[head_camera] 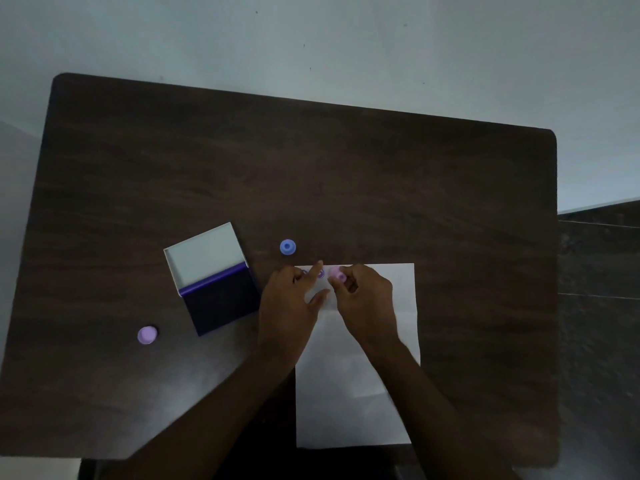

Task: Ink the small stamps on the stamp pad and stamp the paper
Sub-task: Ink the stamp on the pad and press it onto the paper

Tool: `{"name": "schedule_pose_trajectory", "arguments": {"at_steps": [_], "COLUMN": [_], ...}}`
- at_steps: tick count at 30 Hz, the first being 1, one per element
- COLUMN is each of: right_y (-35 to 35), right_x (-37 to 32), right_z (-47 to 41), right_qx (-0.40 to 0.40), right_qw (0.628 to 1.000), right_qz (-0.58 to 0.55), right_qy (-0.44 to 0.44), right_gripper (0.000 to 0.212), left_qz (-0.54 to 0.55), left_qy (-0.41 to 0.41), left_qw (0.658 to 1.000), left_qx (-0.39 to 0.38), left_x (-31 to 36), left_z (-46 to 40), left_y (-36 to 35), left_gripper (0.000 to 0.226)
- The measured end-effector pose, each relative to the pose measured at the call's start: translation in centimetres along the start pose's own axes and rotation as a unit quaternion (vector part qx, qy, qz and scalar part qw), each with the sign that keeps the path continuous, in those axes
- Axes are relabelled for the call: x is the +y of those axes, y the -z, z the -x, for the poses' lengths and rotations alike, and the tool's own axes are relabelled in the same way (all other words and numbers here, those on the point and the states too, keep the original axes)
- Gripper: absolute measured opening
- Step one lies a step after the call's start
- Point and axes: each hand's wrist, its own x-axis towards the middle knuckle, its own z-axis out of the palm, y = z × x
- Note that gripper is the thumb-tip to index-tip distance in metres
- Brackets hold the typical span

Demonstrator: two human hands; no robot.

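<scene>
A white sheet of paper lies on the dark wooden table. My right hand grips a small pink stamp at the paper's top edge. My left hand rests flat on the paper's top left corner, fingers spread, index finger pointing up. Purple stamped marks show between the two hands. The open stamp pad with its dark ink face and raised white lid sits left of the paper. A blue stamp stands just above the paper. A purple stamp stands at the lower left.
The table's far edge meets a pale wall. Past the table's right edge lies a dark tiled floor. The near table edge runs along the bottom of the view.
</scene>
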Motion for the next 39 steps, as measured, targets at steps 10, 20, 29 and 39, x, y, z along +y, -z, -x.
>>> {"name": "schedule_pose_trajectory", "arguments": {"at_steps": [10,20,29,39], "right_y": [0.2,0.1,-0.3,-1.4], "right_x": [-0.5,-1.2,-1.3,-0.3], "right_z": [-0.2,-0.4,0.4,0.8], "right_qx": [-0.01,-0.152,-0.192,-0.195], "right_qw": [1.0,0.984,0.979,0.98], "right_qz": [0.016,0.095,0.061,0.038], "right_qy": [0.013,0.02,0.005,0.014], "right_gripper": [0.021,0.037,0.047,0.051], "left_qz": [0.017,0.034,0.08,-0.107], "left_qy": [0.044,0.02,-0.063,-0.031], "left_qw": [0.998,0.999,0.991,0.993], "left_qx": [0.042,0.035,0.085,-0.039], "left_x": [1.1,0.8,0.2,-1.0], "left_z": [0.2,0.3,0.7,-0.3], "left_y": [0.3,0.6,0.9,-1.5], "left_gripper": [0.046,0.046,0.033,0.058]}}
